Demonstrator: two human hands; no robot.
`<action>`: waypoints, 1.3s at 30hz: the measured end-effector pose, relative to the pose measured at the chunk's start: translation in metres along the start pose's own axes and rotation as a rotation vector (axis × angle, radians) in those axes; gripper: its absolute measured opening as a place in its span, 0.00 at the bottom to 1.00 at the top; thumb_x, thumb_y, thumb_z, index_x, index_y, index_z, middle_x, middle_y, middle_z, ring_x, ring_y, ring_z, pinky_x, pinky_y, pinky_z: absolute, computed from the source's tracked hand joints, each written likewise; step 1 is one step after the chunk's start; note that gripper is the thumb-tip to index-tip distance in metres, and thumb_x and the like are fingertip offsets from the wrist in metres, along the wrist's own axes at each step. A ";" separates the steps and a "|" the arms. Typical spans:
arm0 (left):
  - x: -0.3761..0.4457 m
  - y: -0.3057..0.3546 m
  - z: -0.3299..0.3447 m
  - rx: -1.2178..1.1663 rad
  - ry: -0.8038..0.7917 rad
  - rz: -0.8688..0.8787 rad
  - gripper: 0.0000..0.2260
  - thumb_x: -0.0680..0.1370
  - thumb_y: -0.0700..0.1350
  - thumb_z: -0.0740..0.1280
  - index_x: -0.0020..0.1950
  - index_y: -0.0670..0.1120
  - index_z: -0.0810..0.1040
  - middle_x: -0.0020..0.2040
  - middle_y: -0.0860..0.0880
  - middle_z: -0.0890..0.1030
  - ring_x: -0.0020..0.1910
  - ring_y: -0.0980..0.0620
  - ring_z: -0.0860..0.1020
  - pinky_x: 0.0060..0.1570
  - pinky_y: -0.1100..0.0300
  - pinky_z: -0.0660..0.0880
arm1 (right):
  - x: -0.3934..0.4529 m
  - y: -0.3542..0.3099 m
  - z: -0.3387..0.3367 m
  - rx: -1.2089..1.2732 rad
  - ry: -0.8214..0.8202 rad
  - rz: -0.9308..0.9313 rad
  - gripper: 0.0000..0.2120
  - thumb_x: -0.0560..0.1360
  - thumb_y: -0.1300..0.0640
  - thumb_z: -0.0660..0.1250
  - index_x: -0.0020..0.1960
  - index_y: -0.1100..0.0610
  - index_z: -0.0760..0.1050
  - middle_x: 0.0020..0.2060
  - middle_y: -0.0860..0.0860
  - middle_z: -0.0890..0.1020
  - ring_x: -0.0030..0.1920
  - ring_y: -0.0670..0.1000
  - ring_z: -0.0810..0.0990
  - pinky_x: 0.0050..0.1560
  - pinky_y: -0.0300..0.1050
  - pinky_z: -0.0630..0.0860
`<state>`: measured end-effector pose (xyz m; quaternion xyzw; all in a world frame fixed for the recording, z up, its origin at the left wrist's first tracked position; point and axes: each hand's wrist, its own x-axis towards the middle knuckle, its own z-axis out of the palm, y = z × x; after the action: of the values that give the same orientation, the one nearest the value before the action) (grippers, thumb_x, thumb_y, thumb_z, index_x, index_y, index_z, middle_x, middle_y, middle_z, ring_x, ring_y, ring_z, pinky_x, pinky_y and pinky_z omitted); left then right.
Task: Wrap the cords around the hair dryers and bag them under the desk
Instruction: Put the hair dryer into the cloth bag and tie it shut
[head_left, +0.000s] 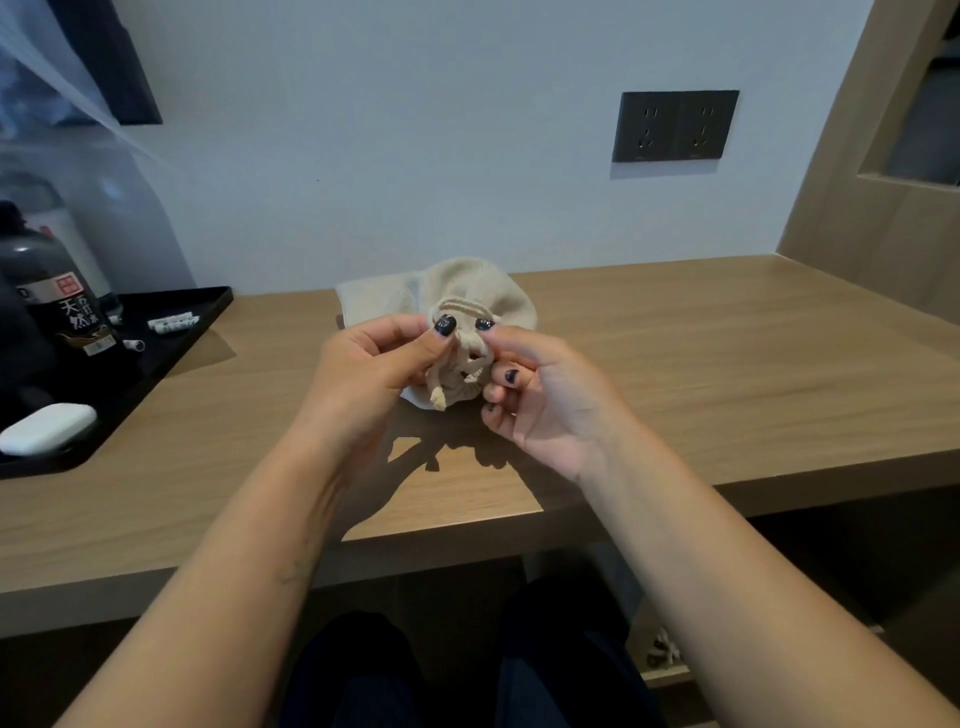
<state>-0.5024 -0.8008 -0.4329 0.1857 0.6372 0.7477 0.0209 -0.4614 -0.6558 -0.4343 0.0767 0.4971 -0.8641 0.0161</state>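
Observation:
A beige cloth drawstring bag (480, 293) lies bulging on the wooden desk (727, 364), its gathered mouth turned toward me. My left hand (374, 364) pinches the drawstring at the left of the mouth, thumb on top. My right hand (540, 384) pinches the string at the right of the mouth. A knotted end of the cord (438, 399) hangs below between the hands. Whatever fills the bag is hidden; no hair dryer shows. A second pale cloth (369, 296) lies flat behind the bag on the left.
A black tray (171, 332) at the left holds a dark water bottle (52, 291), small white sachets (174, 321) and a white case (49, 428). A dark double wall socket (675, 126) sits above the desk. A wooden cabinet (883, 208) stands at right. My legs show below the desk edge.

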 end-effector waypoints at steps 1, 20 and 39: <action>0.000 0.000 0.001 -0.014 0.012 -0.003 0.03 0.73 0.40 0.69 0.43 0.41 0.82 0.33 0.51 0.82 0.30 0.60 0.76 0.34 0.69 0.72 | 0.001 0.000 0.000 0.027 0.009 0.007 0.09 0.74 0.58 0.69 0.35 0.54 0.75 0.23 0.46 0.67 0.25 0.44 0.67 0.28 0.36 0.66; -0.012 -0.028 0.015 -0.252 0.543 -0.160 0.06 0.73 0.42 0.73 0.49 0.48 0.83 0.47 0.51 0.84 0.46 0.61 0.75 0.56 0.59 0.71 | 0.011 0.010 -0.012 0.139 0.318 -0.198 0.05 0.76 0.63 0.67 0.42 0.57 0.76 0.21 0.45 0.66 0.24 0.43 0.62 0.32 0.38 0.62; 0.072 -0.050 -0.011 -0.329 0.255 -0.373 0.26 0.67 0.51 0.75 0.61 0.40 0.80 0.55 0.39 0.83 0.52 0.40 0.83 0.55 0.41 0.79 | 0.098 -0.012 0.000 -0.091 0.069 0.112 0.22 0.75 0.41 0.65 0.53 0.59 0.80 0.47 0.58 0.85 0.46 0.58 0.83 0.54 0.53 0.78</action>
<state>-0.5830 -0.7826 -0.4637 -0.0361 0.5279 0.8417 0.1077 -0.5594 -0.6454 -0.4387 0.1334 0.5310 -0.8353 0.0506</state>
